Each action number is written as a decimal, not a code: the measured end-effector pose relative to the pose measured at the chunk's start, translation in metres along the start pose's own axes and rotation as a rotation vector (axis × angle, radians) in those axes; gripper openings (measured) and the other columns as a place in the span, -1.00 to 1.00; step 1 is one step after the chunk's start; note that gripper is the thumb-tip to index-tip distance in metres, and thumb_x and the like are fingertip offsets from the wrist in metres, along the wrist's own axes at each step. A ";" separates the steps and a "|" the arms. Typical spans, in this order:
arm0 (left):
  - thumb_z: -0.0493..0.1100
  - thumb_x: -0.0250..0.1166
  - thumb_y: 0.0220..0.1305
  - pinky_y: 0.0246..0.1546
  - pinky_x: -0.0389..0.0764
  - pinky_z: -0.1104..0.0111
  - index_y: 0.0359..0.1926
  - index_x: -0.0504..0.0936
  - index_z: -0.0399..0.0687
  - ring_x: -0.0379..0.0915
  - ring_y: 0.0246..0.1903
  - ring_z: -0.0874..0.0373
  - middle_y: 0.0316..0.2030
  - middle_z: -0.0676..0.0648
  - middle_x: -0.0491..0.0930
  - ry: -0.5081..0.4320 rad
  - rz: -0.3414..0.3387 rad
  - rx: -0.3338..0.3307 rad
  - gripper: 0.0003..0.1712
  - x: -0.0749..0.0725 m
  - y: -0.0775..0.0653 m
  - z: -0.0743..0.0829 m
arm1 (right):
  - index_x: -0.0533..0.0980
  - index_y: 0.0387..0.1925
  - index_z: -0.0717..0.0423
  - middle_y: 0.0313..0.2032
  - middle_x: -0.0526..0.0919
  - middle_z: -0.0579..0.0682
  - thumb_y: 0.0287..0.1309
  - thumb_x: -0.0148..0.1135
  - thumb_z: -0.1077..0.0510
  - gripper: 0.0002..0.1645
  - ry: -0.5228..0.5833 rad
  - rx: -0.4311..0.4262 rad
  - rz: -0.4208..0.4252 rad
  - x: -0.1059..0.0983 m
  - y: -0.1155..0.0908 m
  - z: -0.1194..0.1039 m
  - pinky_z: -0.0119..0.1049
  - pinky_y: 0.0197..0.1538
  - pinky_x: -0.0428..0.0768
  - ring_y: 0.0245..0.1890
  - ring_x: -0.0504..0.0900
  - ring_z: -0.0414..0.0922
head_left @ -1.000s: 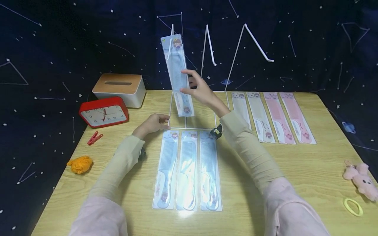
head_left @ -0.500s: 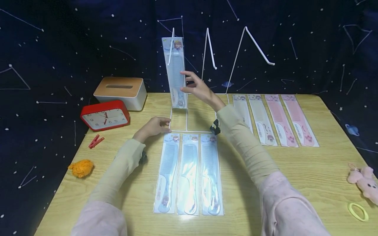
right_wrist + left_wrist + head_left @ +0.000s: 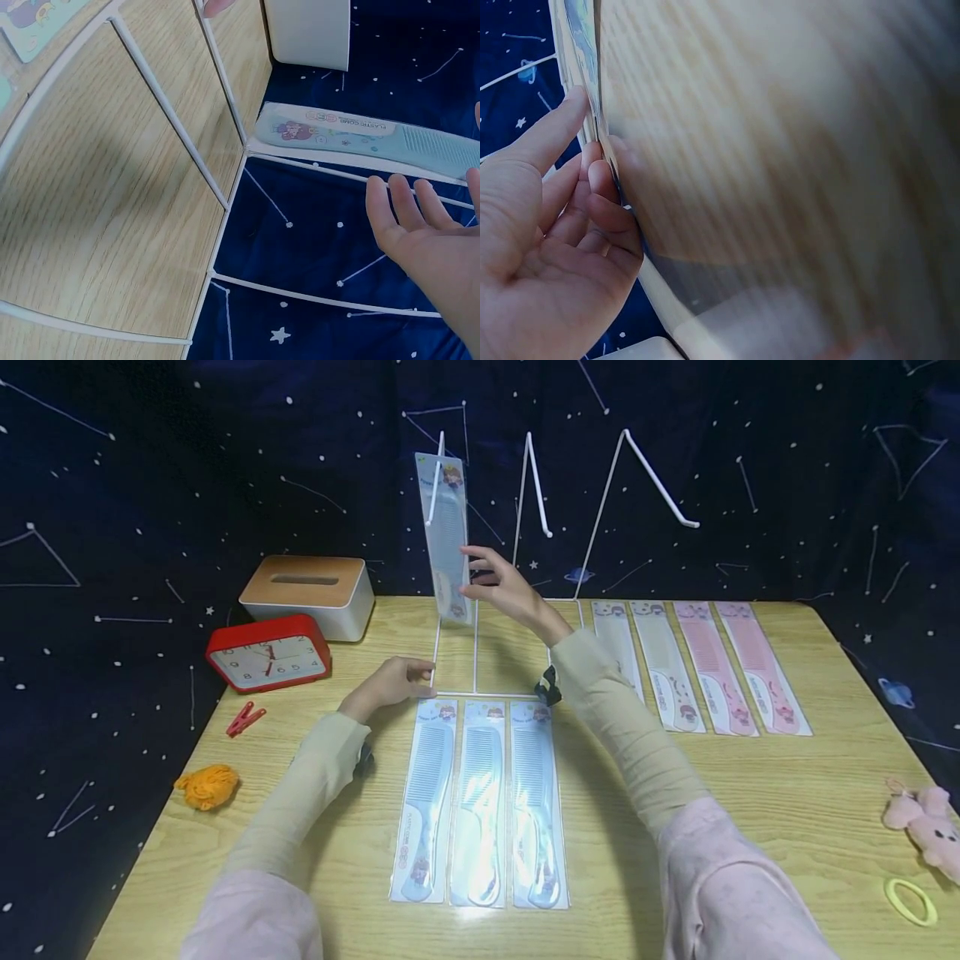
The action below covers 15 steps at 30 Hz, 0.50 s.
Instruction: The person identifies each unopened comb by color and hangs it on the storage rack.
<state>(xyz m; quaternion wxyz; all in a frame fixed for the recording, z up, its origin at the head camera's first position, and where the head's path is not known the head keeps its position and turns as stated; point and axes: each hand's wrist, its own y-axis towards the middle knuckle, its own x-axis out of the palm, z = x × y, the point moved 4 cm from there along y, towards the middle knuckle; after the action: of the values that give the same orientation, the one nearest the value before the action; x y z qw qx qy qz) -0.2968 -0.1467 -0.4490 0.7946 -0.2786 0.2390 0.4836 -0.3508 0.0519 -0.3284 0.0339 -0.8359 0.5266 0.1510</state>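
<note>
A light-blue comb in a clear pack (image 3: 447, 531) hangs, slightly tilted, from the left hook of a white wire display rack (image 3: 475, 652). My right hand (image 3: 512, 589) is at the pack's right edge, fingers extended and spread. In the right wrist view, those fingers appear just apart from the comb pack (image 3: 337, 136). At the rack's front left corner, my left hand (image 3: 386, 683) pinches the base wire between thumb and fingers. Three more blue comb packs (image 3: 482, 802) lie side by side in front of the rack.
Two pale and two pink comb packs (image 3: 761, 668) lie right of the rack. At left are a tissue box (image 3: 337, 602), red clock (image 3: 268, 656), red clip (image 3: 245, 720) and orange bundle (image 3: 207, 787). A pink plush (image 3: 930, 831) and yellow ring (image 3: 910, 902) lie far right.
The hanging pack has swung back, its lower end rising away from me, and the right hand's fingers stay beside it. The left hand keeps its place on the rack.
</note>
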 end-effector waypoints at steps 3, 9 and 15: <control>-0.17 0.39 0.13 0.30 0.24 0.11 0.26 0.41 -0.26 0.36 0.09 -0.03 -0.01 -0.18 0.56 0.000 0.002 -0.001 -0.32 0.000 0.000 0.000 | 0.20 0.37 0.09 0.27 0.28 0.26 0.20 0.19 0.27 -0.28 -0.023 -0.020 0.026 -0.002 -0.003 0.001 -0.02 0.15 0.43 0.15 0.40 0.18; -0.18 0.39 0.13 0.29 0.26 0.11 0.26 0.40 -0.27 0.36 0.07 -0.03 -0.01 -0.19 0.56 0.000 0.001 -0.007 -0.32 0.000 -0.001 0.003 | 0.27 0.32 0.09 0.15 0.43 0.25 0.20 0.23 0.18 -0.34 -0.143 -0.056 0.120 -0.005 -0.020 0.002 -0.09 0.05 0.50 0.03 0.48 0.13; -0.17 0.39 0.13 0.30 0.23 0.10 0.26 0.41 -0.27 0.35 0.11 -0.05 -0.01 -0.19 0.56 0.014 -0.001 -0.006 -0.32 -0.001 -0.002 0.004 | 0.29 0.30 0.05 0.07 0.49 0.21 0.21 0.24 0.10 -0.36 -0.186 -0.039 0.161 -0.011 -0.052 0.005 -0.11 0.01 0.51 -0.02 0.49 0.07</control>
<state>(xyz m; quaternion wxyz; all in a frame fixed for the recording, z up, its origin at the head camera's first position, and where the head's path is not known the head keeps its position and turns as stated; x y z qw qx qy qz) -0.2948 -0.1454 -0.4454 0.7924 -0.2843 0.2430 0.4819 -0.3097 0.0859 -0.3356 0.0542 -0.7738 0.5836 0.2403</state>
